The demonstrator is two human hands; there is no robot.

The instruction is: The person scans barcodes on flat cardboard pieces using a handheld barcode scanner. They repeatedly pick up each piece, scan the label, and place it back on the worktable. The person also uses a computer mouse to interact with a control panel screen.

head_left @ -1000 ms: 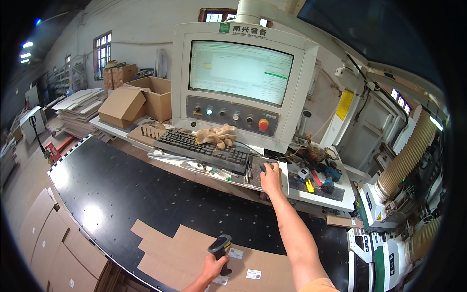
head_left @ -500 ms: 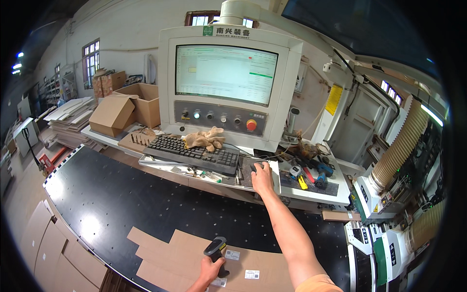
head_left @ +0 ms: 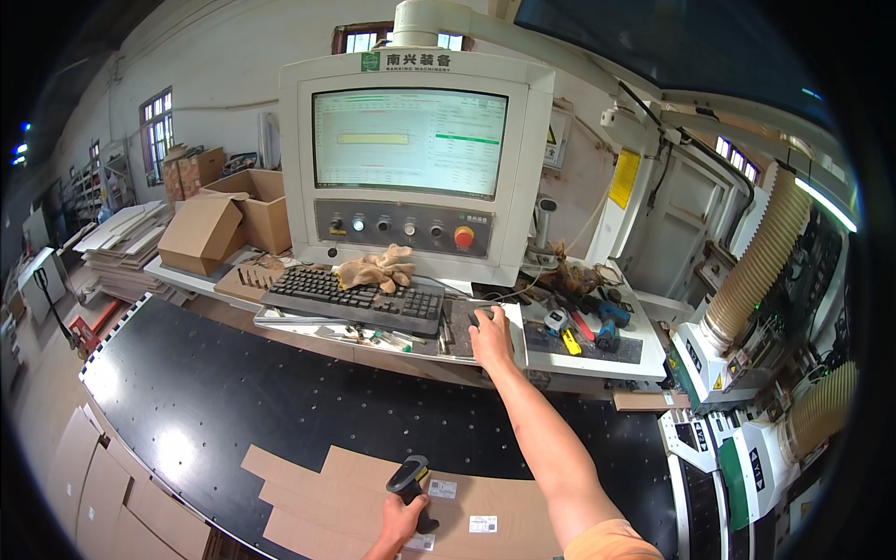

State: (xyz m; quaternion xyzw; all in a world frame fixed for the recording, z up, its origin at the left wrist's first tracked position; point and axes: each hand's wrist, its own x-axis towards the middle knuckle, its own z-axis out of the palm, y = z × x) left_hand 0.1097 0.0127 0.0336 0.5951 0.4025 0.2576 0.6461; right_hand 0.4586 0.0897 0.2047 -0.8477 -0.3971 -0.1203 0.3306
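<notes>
My right hand rests over a dark computer mouse on the shelf, its fingers curved round it. Low in the picture, my left hand grips the handle of a black barcode scanner, held upright over a brown panel. White printed labels lie on that panel near the scanner. Left of the mouse is a black keyboard with tan work gloves on top. Behind it stands a machine console with a lit screen, where a pale yellow bar shows.
A black perforated machine bed runs under the shelf. Right of the mouse lie a tape measure, a yellow cutter and a blue power tool. A red emergency button juts from the console. Open cardboard boxes stand left.
On the screen, a large pale window has gone and a yellow bar now shows. The view has shifted slightly. Both hands keep their holds on the mouse and the barcode scanner.
</notes>
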